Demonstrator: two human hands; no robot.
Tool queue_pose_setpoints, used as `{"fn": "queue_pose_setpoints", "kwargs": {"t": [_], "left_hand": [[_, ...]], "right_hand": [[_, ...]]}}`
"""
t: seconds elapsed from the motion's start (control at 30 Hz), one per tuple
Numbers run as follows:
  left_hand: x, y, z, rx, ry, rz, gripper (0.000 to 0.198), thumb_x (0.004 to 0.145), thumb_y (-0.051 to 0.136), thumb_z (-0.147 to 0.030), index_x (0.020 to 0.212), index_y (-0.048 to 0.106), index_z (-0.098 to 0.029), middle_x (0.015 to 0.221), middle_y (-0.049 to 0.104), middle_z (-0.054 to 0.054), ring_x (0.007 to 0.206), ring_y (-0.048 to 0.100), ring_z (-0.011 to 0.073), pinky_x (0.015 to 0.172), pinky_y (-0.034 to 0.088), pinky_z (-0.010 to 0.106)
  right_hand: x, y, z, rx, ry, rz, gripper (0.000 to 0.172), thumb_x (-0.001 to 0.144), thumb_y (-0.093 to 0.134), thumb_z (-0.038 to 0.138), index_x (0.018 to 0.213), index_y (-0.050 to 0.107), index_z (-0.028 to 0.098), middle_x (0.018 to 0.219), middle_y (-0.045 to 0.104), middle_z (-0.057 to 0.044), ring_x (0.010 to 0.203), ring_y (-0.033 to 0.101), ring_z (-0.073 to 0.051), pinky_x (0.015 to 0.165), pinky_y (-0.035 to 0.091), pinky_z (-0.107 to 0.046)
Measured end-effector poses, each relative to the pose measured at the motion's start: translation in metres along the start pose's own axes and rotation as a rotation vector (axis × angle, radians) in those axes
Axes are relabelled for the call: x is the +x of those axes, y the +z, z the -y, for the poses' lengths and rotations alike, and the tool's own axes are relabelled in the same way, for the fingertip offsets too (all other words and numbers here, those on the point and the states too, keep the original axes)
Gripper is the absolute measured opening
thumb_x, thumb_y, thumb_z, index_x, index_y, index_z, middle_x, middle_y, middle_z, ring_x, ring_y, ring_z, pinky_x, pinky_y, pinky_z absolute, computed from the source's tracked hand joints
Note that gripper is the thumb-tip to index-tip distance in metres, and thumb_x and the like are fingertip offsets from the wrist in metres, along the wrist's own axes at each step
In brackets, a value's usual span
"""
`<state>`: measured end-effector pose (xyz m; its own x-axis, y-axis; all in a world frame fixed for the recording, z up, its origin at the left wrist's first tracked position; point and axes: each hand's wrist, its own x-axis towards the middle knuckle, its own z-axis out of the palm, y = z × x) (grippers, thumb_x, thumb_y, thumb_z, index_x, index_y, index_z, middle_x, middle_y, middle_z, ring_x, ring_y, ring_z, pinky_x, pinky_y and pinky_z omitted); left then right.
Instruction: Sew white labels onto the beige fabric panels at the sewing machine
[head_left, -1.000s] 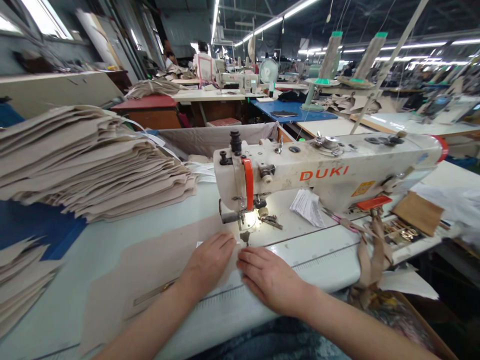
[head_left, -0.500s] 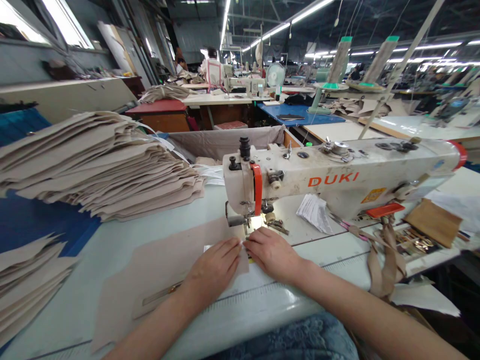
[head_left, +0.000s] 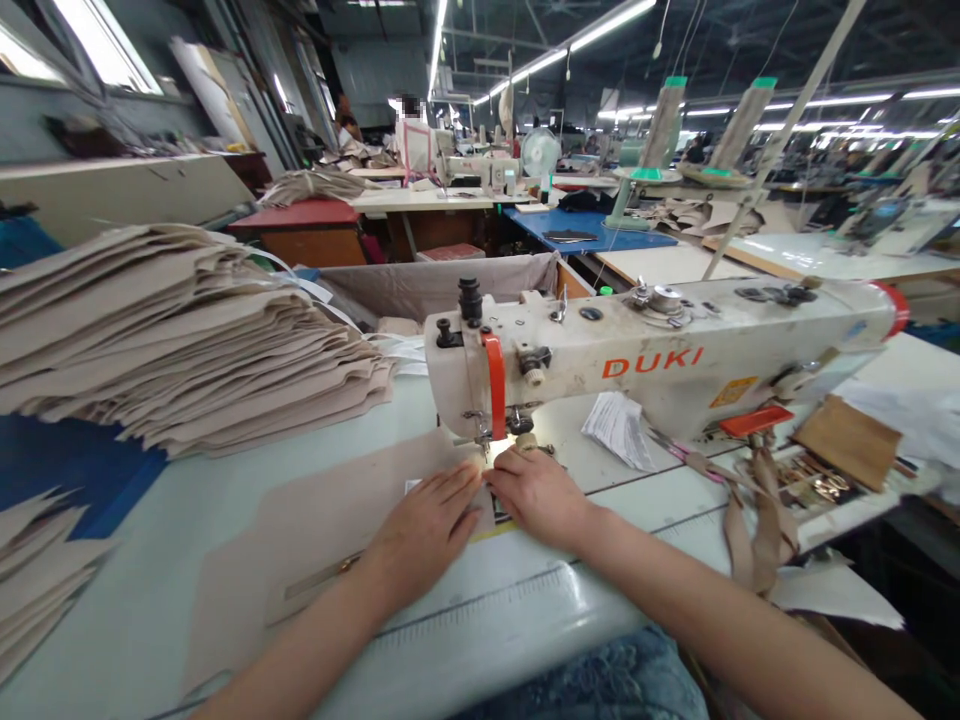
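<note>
Pressing flat, unclenched: left hand [head_left: 424, 525], right hand [head_left: 536, 492] on beige panel [head_left: 330, 530], long axis left-right.

You've got two bare hands, left [head_left: 424, 525] and right [head_left: 536, 492], on one flat beige fabric panel [head_left: 330, 530], one white DUKI sewing machine [head_left: 645, 365], two stacks of cut beige panels, the tall one [head_left: 172, 335] and a lower one [head_left: 37, 575], plus two tall thread cones [head_left: 664, 110] [head_left: 742, 115].

The word "DUKI" is showing in orange capital letters on the front of the white sewing machine [head_left: 660, 350]. A yellow sticker [head_left: 731, 390] is sitting to its right on the same machine, but its print is too small to read.
</note>
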<state>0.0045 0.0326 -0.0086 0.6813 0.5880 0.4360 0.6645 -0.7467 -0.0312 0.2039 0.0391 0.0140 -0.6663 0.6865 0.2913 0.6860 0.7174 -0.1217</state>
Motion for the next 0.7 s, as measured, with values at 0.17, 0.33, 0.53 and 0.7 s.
{"fn": "queue_pose_setpoints", "kwargs": {"t": [0.17, 0.33, 0.53, 0.7], "left_hand": [[0.004, 0.003, 0.003, 0.006, 0.016, 0.002, 0.037, 0.095, 0.037, -0.028, 0.118, 0.06, -0.01, 0.119, 0.066, 0.014, 0.109, 0.064, 0.0216, 0.093, 0.054, 0.037], [0.01, 0.003, 0.005, -0.017, 0.01, 0.001, 0.037, 0.096, 0.036, -0.028, 0.117, 0.06, -0.01, 0.119, 0.066, 0.014, 0.109, 0.063, 0.0223, 0.093, 0.054, 0.039], [0.015, 0.006, 0.01, -0.048, 0.03, -0.036, 0.037, 0.096, 0.035, -0.027, 0.115, 0.062, -0.01, 0.117, 0.067, 0.014, 0.109, 0.063, 0.0222, 0.093, 0.054, 0.038], [0.015, 0.005, 0.012, -0.062, 0.04, -0.036, 0.036, 0.096, 0.036, -0.027, 0.115, 0.062, -0.01, 0.117, 0.067, 0.014, 0.108, 0.063, 0.0222, 0.093, 0.054, 0.038]], "right_hand": [[-0.001, 0.003, -0.003, -0.008, 0.04, -0.026, 0.016, 0.093, 0.051, 0.017, 0.092, 0.067, 0.014, 0.085, 0.063, -0.007, 0.08, 0.053, -0.019, 0.076, 0.042, -0.03], [0.001, 0.003, -0.004, -0.017, 0.053, -0.044, 0.017, 0.093, 0.049, 0.015, 0.09, 0.066, 0.013, 0.086, 0.063, -0.007, 0.08, 0.053, -0.02, 0.075, 0.041, -0.03], [0.002, 0.004, -0.004, -0.015, 0.079, -0.038, 0.019, 0.093, 0.049, 0.017, 0.089, 0.066, 0.013, 0.086, 0.063, -0.007, 0.082, 0.054, -0.021, 0.075, 0.041, -0.032], [0.003, 0.005, -0.005, -0.008, 0.07, -0.042, 0.019, 0.093, 0.049, 0.018, 0.09, 0.066, 0.013, 0.085, 0.063, -0.007, 0.083, 0.054, -0.022, 0.075, 0.041, -0.032]]}}
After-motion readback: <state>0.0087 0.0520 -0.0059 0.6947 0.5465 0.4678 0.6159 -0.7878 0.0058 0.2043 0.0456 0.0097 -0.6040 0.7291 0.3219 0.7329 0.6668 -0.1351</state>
